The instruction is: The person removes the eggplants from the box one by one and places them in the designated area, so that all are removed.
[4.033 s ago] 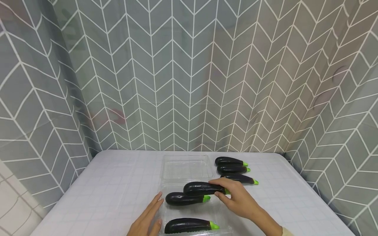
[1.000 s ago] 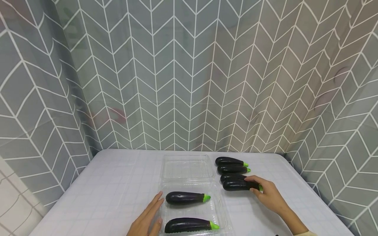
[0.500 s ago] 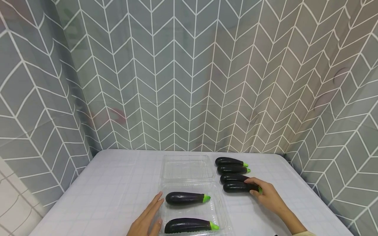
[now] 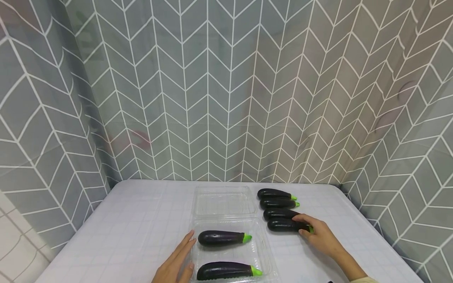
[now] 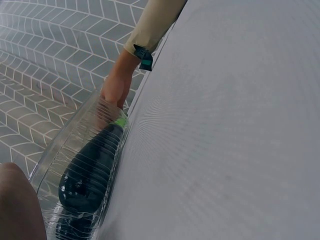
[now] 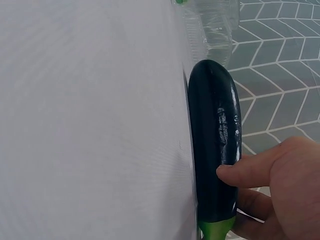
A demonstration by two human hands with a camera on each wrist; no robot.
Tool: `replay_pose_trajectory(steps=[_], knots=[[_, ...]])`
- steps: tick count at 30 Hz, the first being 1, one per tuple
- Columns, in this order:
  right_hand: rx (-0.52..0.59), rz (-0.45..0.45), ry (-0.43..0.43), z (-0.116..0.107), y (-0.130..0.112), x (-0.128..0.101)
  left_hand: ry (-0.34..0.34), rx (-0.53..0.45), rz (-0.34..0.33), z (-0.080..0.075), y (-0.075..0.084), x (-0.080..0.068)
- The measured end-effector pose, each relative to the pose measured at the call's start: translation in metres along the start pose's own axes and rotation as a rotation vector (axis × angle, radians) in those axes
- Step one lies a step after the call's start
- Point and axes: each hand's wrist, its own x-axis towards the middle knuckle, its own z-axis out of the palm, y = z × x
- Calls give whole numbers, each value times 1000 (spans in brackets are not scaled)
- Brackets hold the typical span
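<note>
A clear plastic clamshell container [image 4: 263, 251] lies open on the white table, its lid [image 4: 223, 202] folded back. Two dark eggplants with green stems, one [image 4: 221, 237] behind the other [image 4: 226, 270], lie in its base. To the right, several more eggplants lie in a row on the table. My right hand [image 4: 306, 229] grips the stem end of the nearest one [image 4: 284, 225], thumb [image 6: 245, 172] on top, as the right wrist view of this eggplant [image 6: 215, 145] shows. My left hand [image 4: 177, 261] rests flat against the container's left edge, fingers straight.
The other row eggplants [image 4: 274, 193] [image 4: 277, 203] [image 4: 279, 213] lie behind the held one. A grey herringbone curtain [image 4: 226, 98] encloses the table at the back and both sides. The tablecloth [image 4: 141, 220] spreads out left of the container.
My right hand carried an eggplant from above the container to the right and lowered it as the nearest in the row. Over the last second it hardly moved. The left hand stayed put.
</note>
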Motion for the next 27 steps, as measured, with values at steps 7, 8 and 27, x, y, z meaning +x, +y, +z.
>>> replay_pose_trajectory(steps=[7, 8, 27], knots=[[-8, 19, -4, 0, 2, 0, -16, -25, -5, 0, 0, -1], [-9, 20, -3, 0, 2, 0, -11, -23, -2, 0, 0, -1], [-41, 47, 13, 2, 0, -1, -144, -72, -88, -10, 5, -3]])
